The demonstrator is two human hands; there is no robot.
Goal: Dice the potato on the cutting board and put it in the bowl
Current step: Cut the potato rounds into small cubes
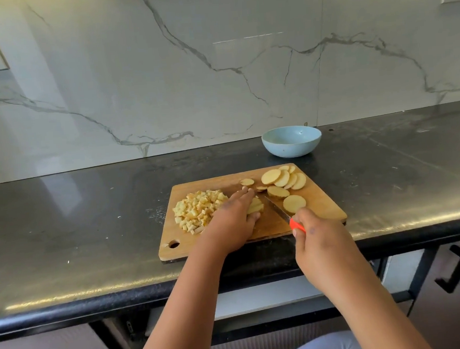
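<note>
Head view looks down at a dark tabletop (94, 212) with a wooden cutting board (322, 208) near its front edge. The left hand (234, 223) lies on the board with its fingers (242, 194) stretched forward over a small stack of potato slices (255, 206), and its thumb sits at the near side of the stack, so it holds the stack down. The right hand (315, 243) is curled around the orange handle of a knife (283, 214). The blade slants up and to the left, and its tip is right beside the stack under the left hand.

A pile of small potato cubes (198, 208) lies on the left part of the board, touching the side of the left hand. Round potato slices (284, 179) lie spread out on the far right part of the board, some lying over one another. One more round slice (294, 204) lies just right of the blade.

A light blue bowl (291, 141) stands on the tabletop behind the board, close to the marble wall (214, 65). No potato shows inside it.
</note>
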